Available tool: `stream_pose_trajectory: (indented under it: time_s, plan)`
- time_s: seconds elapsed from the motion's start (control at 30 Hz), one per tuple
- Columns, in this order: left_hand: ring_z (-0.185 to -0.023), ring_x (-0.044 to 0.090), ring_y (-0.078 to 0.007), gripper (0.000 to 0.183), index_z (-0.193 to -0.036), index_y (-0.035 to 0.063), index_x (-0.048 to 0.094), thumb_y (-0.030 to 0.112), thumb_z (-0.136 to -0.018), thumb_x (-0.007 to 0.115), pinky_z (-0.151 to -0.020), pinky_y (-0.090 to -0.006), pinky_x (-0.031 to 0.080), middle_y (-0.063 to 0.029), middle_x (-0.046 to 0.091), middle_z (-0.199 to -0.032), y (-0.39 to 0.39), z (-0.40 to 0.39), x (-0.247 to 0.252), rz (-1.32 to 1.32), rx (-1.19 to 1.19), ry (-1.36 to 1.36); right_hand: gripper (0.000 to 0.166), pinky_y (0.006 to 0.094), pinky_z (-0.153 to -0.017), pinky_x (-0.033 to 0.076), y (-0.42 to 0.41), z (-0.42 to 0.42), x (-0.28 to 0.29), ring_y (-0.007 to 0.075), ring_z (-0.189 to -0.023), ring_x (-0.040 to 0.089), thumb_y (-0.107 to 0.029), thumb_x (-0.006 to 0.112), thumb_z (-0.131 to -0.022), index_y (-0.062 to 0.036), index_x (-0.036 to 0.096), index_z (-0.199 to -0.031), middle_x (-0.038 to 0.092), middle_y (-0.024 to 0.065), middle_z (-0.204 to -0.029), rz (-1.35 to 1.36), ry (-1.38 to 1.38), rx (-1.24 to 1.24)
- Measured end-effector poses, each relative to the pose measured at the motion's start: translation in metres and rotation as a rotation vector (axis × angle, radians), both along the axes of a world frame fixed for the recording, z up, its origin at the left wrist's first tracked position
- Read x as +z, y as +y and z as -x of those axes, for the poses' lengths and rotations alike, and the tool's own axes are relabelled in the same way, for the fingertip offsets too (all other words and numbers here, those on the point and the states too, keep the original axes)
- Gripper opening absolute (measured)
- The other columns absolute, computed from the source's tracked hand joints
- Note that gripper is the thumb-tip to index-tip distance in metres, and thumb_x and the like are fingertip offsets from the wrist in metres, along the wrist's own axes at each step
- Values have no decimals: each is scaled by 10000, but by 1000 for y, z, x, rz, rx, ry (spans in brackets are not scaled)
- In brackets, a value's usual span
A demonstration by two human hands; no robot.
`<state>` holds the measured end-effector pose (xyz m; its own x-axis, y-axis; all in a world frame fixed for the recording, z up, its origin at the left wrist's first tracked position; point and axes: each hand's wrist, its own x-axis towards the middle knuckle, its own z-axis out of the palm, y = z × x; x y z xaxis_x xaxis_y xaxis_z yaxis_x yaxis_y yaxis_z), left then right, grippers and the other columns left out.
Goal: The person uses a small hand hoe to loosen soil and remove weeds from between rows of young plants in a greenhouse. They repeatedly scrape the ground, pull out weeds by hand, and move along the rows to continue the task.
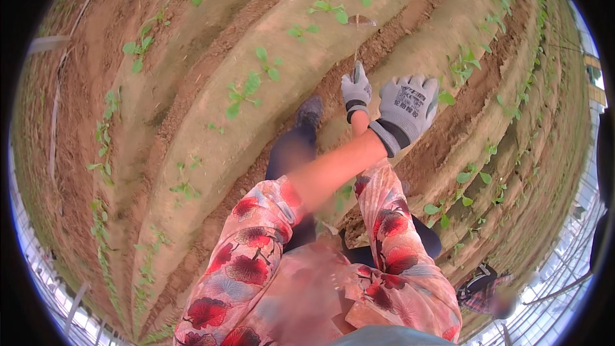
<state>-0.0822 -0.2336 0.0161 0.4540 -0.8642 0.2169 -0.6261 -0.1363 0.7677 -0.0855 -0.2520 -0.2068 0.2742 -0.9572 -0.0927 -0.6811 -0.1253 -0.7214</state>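
Note:
My right hand (356, 87), in a grey work glove, grips a small hand hoe. The hoe's thin shaft points away from me, and its flat blade (361, 20) is over the edge of a raised soil bed (283, 81), close to leafy seedlings (331, 5). My left forearm crosses over the right one. Further right, my left hand (407, 101), gloved alike with printing on its back, is above the neighbouring bed (432, 29). Its fingers bend down out of sight, so whether they hold anything is hidden. A green seedling (447, 98) shows just beside it.
Seedlings (244, 93) grow in rows along the beds, with furrows of loose brown soil (211, 57) between them. My shoe (310, 111) stands in one furrow. Another person (485, 293) in a plaid top is at lower right. A pale strip (56, 101) lies along the ground at left.

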Motion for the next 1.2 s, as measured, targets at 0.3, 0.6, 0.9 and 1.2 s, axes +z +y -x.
stream_pose_trajectory:
  time_s: [0.3, 0.6, 0.9, 1.2]
  plan:
    - [-835, 575, -261, 315, -1026, 134, 548, 261, -745, 610, -722, -411, 419, -64, 574, -905, 1, 11, 0, -52, -55, 29, 590, 261, -866, 439, 59, 18, -41, 144, -987, 585, -91, 614, -758, -49, 429, -1317, 588, 101, -1182, -202, -140, 136]
    - [-805, 580, -270, 290, -990, 117, 544, 244, -738, 613, -705, -397, 429, -71, 575, -864, 2, 9, 4, -25, -50, 42, 572, 243, -474, 416, 10, -14, -35, 83, -529, 465, -19, 573, -795, -75, 408, -1339, 510, -9, -733, -286, -381, -28]
    - [-801, 583, -267, 283, -979, 119, 551, 253, -739, 619, -706, -399, 430, -70, 580, -857, 0, 18, 1, -9, -65, 44, 571, 227, -621, 460, 34, 20, -57, 111, -704, 580, -11, 572, -779, -46, 415, -1327, 632, 44, -934, -80, -140, 147]
    - [-813, 577, -258, 279, -981, 135, 543, 276, -750, 611, -678, -406, 436, -58, 578, -872, 3, 22, -2, -90, -101, 13, 592, 231, -680, 469, 73, 35, -18, 131, -802, 592, 2, 562, -791, -91, 395, -1351, 603, 42, -966, -162, -81, 277]
